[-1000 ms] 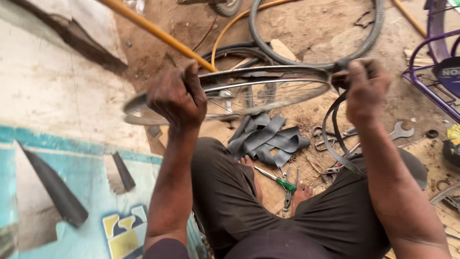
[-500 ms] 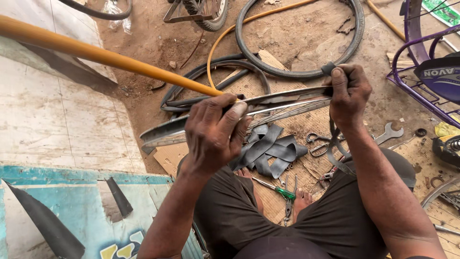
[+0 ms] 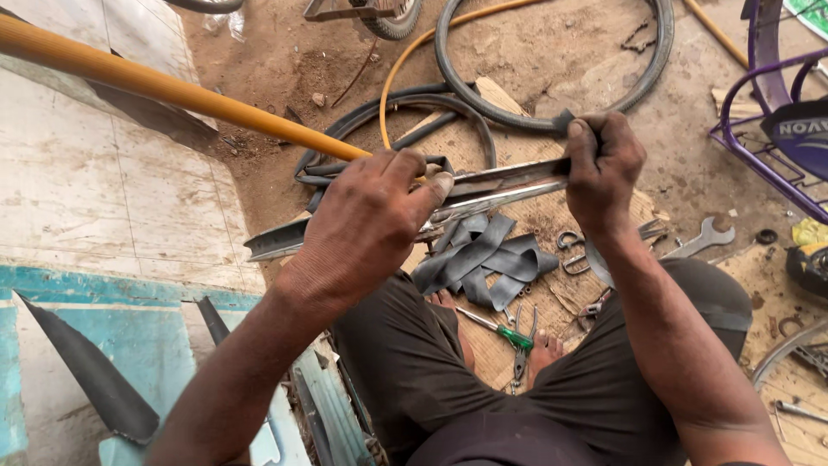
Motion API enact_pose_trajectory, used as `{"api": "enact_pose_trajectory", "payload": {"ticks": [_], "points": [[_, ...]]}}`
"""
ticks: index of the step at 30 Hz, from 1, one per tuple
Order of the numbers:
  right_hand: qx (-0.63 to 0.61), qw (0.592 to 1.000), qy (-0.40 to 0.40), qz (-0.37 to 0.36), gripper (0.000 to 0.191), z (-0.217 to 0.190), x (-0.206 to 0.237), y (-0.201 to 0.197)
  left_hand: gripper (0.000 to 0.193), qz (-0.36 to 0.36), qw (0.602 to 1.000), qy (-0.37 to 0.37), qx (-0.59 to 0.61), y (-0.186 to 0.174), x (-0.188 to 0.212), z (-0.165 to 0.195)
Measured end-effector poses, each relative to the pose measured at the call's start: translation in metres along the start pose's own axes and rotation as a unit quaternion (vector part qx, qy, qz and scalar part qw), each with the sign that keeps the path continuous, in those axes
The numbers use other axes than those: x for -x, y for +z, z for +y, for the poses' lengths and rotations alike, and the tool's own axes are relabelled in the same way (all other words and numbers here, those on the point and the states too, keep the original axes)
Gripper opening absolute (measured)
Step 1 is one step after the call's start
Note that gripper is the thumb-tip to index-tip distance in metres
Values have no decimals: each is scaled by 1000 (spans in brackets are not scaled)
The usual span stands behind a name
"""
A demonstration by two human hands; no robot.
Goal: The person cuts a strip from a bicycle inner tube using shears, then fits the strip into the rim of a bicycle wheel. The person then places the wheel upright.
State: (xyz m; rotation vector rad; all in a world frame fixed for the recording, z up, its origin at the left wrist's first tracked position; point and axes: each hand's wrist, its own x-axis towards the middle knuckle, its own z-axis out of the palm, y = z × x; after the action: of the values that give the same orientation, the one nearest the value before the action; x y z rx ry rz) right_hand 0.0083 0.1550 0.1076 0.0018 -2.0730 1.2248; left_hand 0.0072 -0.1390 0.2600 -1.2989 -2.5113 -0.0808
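Currently mid-frame: bicycle rim (image 3: pixel 483 194) held edge-on, left hand (image 3: pixel 371 229) closed over its left part, right hand (image 3: pixel 601 168) clamped on its right end with a dark rubber strip (image 3: pixel 565 121). Looks like strip fitting; next needs steady rim, even stretch.

I hold a shiny metal bike wheel rim (image 3: pixel 483 194) across the middle of the frame. I see it edge-on, so it looks like a long, thin, curved strip. It slants from lower left up to the right. My left hand (image 3: pixel 366 229) grips its middle. My right hand (image 3: pixel 599 164) grips its right end.
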Motion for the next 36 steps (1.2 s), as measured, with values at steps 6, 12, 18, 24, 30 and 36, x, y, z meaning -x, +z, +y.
{"api": "enact_pose_trajectory", "payload": {"ticks": [6, 12, 18, 24, 30, 36], "points": [[30, 999, -15, 7, 15, 3, -1, 10, 11, 18, 981, 115, -155, -1, -1, -1], [19, 999, -31, 14, 15, -4, 1, 22, 8, 56, 995, 57, -58, 16, 6, -9], [48, 999, -4, -1, 17, -21, 1, 27, 13, 137, 990, 16, -6, 9, 18, 1], [71, 996, -53, 16, 13, -32, 0, 33, 16, 87, 991, -53, 91, 7, 17, -7], [48, 998, -41, 12, 14, -26, 1, 38, 5, 62, 953, -155, 252, 6, 14, -9], [72, 996, -25, -48, 22, -43, 7, 56, 1, 82, 942, -97, 312, -24, -13, 19]]}}
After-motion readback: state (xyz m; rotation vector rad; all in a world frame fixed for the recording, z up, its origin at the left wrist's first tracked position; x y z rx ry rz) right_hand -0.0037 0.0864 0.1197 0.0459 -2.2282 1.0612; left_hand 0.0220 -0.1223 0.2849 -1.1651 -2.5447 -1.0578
